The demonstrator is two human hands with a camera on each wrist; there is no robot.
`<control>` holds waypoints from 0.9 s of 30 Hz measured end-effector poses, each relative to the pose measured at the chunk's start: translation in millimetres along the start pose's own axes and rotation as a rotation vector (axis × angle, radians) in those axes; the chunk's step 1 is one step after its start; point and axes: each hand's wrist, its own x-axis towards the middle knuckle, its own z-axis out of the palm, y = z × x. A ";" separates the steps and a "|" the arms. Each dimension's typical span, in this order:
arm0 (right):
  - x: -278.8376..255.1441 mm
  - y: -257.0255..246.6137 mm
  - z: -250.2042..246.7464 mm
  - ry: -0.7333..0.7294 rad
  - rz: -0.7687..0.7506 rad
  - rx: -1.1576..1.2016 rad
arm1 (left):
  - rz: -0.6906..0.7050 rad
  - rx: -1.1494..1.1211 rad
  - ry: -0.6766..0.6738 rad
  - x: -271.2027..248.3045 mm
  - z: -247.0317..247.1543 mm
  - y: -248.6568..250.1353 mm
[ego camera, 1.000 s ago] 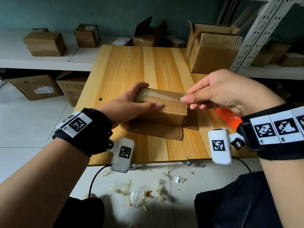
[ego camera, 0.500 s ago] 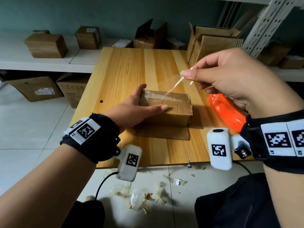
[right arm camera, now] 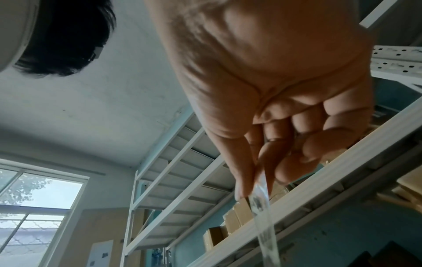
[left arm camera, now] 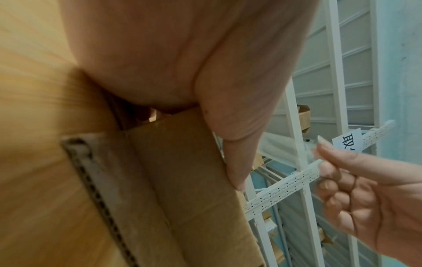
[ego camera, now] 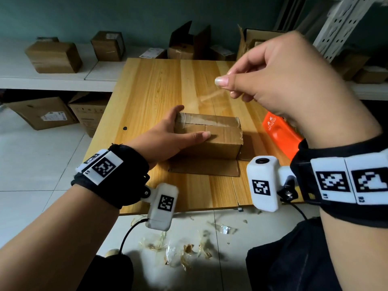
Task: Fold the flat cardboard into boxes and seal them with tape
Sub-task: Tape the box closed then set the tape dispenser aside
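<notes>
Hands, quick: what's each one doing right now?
Left hand: open, pressing on the cardboard box.
Right hand: pinching a clear tape strip.

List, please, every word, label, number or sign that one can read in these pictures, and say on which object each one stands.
"取": white paper sign on the rack, left wrist view; a second character below is cut off.
White logo and text on the orange tool: too small to read.
Shipping labels on the shelf box and floor box: blurred, unreadable.
Black-and-white square markers on the wristbands: patterns, no words.

Box is sitting mid-table, nearer its front edge; tape dispenser is lying right of it, by the right edge.
</notes>
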 end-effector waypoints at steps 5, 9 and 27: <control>-3.2 -23.8 14.1 0.088 -0.058 0.031 | 0.061 0.041 -0.009 4.4 2.3 -0.7; 0.4 -46.4 35.3 0.002 -0.105 0.003 | 0.087 0.059 0.023 2.8 7.2 -0.9; 25.4 34.5 -1.3 -0.056 0.231 0.027 | 0.126 0.173 0.068 3.8 7.0 0.7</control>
